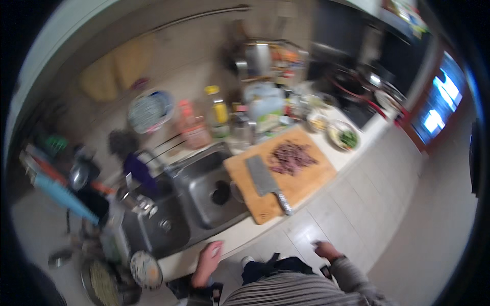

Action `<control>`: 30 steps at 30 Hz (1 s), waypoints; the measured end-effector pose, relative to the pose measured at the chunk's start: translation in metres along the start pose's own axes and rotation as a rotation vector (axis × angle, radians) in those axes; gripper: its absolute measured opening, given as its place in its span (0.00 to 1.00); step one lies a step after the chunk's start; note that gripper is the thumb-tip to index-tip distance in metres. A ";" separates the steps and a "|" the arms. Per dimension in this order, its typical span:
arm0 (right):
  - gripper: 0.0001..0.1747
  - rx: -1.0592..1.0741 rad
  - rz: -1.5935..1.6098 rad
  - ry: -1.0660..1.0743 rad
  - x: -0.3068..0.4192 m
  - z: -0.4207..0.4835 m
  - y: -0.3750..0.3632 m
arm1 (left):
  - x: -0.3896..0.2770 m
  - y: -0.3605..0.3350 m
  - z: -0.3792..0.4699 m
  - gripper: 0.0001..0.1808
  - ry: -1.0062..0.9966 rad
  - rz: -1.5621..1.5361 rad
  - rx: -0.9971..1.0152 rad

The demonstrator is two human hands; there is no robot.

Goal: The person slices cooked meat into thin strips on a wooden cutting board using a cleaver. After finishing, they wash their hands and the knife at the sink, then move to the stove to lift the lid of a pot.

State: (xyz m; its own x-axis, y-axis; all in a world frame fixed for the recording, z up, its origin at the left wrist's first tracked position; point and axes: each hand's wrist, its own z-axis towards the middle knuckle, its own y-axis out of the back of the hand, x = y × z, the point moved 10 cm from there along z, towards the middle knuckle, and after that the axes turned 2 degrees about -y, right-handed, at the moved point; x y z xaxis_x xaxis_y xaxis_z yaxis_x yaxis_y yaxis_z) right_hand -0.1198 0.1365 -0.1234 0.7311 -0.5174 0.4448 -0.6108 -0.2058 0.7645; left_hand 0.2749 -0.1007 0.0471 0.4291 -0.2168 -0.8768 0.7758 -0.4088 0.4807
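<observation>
My left hand (209, 258) hovers by the front edge of the counter, below the double steel sink (208, 191). It looks empty, its fingers loosely bent and blurred. Over the floor, off the counter's front, hangs my right hand (327, 251), also with no object visible in it. Between and beyond the hands a wooden cutting board (237, 168) lies on the counter, its left side reaching over the sink's rim. On it rest a cleaver (262, 174), handle towards me, and a heap of chopped purplish food (293, 157). Neither hand touches the board or the cleaver.
Right of the board stand a bowl with chopped greens (343, 135) and a smaller bowl (317, 121). A pan (346, 82) sits on the stove. Behind the board is a yellow-capped bottle (217, 109). A patterned bowl (146, 269) and a pan of food (101, 283) stand at lower left.
</observation>
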 end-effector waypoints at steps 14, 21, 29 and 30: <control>0.21 0.490 0.295 0.184 0.036 0.081 0.009 | -0.039 -0.011 -0.070 0.15 0.180 0.229 -0.117; 0.18 0.575 0.079 0.854 0.307 0.036 0.051 | -0.011 0.060 -0.235 0.13 0.483 0.227 -0.520; 0.20 0.713 0.008 0.625 0.394 -0.019 -0.052 | 0.054 0.079 -0.332 0.12 0.573 0.050 -0.593; 0.21 0.722 -0.005 0.685 0.396 -0.030 -0.054 | 0.061 0.088 -0.326 0.12 0.566 0.069 -0.582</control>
State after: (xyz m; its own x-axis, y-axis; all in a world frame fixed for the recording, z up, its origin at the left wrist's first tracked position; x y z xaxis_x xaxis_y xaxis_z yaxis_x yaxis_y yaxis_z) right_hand 0.2118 -0.0317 0.0252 0.6128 0.0290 0.7897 -0.4799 -0.7802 0.4011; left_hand 0.5201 0.1394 0.0380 0.5330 0.3203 -0.7832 0.7882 0.1487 0.5972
